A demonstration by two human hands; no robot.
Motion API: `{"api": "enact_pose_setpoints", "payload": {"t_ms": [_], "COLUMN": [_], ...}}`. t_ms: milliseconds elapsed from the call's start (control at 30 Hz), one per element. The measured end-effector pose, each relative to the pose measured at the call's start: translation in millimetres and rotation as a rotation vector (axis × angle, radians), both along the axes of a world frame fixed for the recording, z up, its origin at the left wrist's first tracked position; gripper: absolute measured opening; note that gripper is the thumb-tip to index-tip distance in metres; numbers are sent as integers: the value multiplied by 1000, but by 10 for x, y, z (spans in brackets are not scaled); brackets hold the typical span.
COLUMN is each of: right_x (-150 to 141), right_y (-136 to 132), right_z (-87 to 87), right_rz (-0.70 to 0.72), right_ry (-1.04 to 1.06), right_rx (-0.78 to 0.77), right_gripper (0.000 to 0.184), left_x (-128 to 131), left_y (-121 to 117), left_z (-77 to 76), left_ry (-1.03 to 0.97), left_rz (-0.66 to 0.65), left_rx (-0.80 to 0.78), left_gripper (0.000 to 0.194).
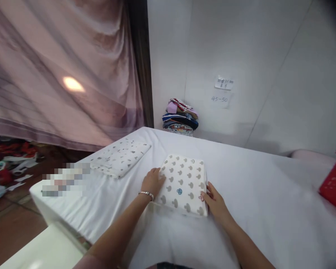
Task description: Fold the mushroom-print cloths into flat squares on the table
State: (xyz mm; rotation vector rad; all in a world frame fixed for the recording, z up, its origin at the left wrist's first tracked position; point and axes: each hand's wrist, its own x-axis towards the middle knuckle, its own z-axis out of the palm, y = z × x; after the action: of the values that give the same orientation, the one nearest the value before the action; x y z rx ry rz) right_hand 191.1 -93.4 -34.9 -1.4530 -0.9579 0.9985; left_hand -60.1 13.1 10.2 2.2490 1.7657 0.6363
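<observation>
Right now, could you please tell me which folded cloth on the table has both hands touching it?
The mushroom-print cloth, between the left hand and right hand; the cloth with small scattered motifs lies untouched farther left.

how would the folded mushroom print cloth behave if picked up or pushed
The mushroom-print cloth looks like folded fabric, so it would probably sag if lifted by one corner. Its right edge looks layered, so a loose hold might let it open. Lying flat on the white tablecloth, it would likely slide or bunch, not roll.
</observation>
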Motion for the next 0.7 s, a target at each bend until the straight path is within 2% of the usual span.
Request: {"api": "enact_pose_setpoints", "payload": {"t_ms": [100, 200, 267, 367, 500, 600, 700], "right_x": [47, 60, 63, 77, 99, 95, 72], "right_y": [23, 24, 12, 1, 26, 50, 62], "right_z": [5, 37, 58, 63, 15, -16, -6], "right_rz": [16, 48, 54, 62, 48, 41, 33], "right_ry": [-14, -33, -47, -58, -33, -13, 13], "right_rx": [-32, -64, -78, -70, -33, -7, 20], "right_gripper": [62, 52, 45, 36, 29, 28, 30], "left_x": [223, 548, 777, 1091, 1398, 1517, 1548], "left_y": [-244, -458, -524, -485, -320, -236, -205], "left_z": [111, 163, 178, 206, 226, 192, 148], "left_ry": [-4, -55, -66, -30, 99, 172, 195], "left_rz": [-169, -350, -402, -398, -274, -217, -222], "left_rx": [159, 85, 9, -83, -206, -238, -235], "left_gripper": [36, 29, 28, 29, 36, 35, 25]}}
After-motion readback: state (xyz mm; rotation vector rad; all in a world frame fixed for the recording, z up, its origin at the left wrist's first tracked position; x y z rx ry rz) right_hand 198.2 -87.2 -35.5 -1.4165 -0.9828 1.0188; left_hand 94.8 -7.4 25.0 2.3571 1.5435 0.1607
